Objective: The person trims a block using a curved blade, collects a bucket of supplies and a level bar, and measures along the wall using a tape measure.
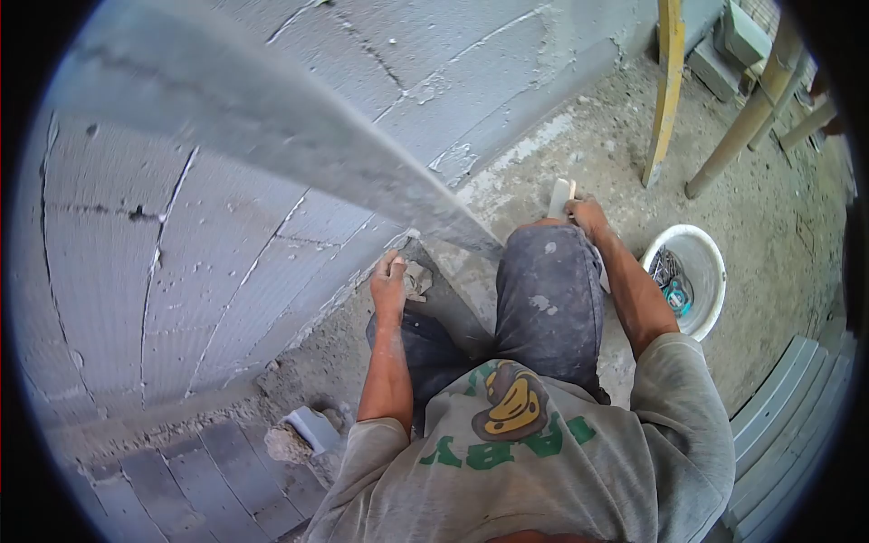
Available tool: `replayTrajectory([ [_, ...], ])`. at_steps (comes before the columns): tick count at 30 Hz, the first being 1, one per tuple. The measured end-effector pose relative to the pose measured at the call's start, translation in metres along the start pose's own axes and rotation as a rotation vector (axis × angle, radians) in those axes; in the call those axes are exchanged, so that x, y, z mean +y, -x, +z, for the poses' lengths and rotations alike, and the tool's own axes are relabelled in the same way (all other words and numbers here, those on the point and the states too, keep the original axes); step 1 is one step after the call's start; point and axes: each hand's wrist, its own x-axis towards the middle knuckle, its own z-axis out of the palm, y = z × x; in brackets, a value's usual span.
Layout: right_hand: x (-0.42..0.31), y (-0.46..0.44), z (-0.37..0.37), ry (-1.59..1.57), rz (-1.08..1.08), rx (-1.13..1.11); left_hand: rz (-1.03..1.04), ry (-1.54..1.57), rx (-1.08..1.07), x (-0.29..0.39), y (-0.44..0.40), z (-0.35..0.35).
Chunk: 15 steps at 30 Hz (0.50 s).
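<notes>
My left hand (389, 277) is closed beside the foot of the block wall (272, 217), with its fingertips pressed together near some grey rubble (417, 281); what it holds, if anything, is too small to make out. By my right knee, my right hand (587, 215) is wrapped round a pale, flat-topped tool (561, 196). A long grey beam or post (362, 163) slants from the upper left down to beside my knee, between the two hands.
A white bucket (717, 262) with metal bits and a teal item stands at the right. Behind are a yellow curved plank (668, 90), a wooden pole (747, 122) and grey blocks (715, 68). Long grey pieces (783, 416) lie lower right; a broken block (314, 429) lies lower left.
</notes>
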Motion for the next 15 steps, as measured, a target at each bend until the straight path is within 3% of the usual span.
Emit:
replayTrajectory([
  [2, -0.009, -0.021, -0.003, -0.198, -0.073, -0.041, 0.005, 0.057, -0.017, -0.004, 0.002, 0.005],
  [6, -0.066, -0.024, 0.015, -0.254, -0.28, -0.05, -0.022, 0.077, 0.015, -0.009, 0.009, 0.017],
  [10, -0.134, -0.006, 0.04, 0.109, -0.346, -0.191, 0.004, 0.126, 0.017, -0.009, 0.021, 0.021],
  [13, -0.167, 0.018, 0.069, 0.051, -0.443, -0.281, 0.016, 0.153, 0.03, -0.023, 0.021, 0.024],
  [15, -0.164, -0.013, 0.078, 0.088, -0.394, -0.447, -0.018, 0.169, 0.023, -0.02, 0.023, 0.023],
])
